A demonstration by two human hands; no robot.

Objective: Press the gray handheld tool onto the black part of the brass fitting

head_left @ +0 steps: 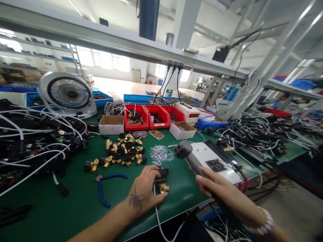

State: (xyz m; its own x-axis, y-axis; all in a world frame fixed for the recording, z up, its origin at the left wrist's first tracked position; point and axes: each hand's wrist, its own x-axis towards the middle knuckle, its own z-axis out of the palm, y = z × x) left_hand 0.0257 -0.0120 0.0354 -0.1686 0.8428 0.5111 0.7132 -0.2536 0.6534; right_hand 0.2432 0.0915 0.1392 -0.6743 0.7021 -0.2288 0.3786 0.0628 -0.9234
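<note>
My left hand grips a black-and-brass valve fitting with a white cable trailing off it, held against the green mat near the front edge. My right hand is closed around the handle of a grey mallet, whose head points up and left, a little above and right of the fitting. Behind the left hand lies a heap of similar brass-and-black fittings and a pile of small silver clips.
Blue-handled pliers lie left of my left hand. A white control box sits under the mallet. Red bins, cardboard boxes, a white fan and tangled black-and-white cable assemblies crowd the back and both sides.
</note>
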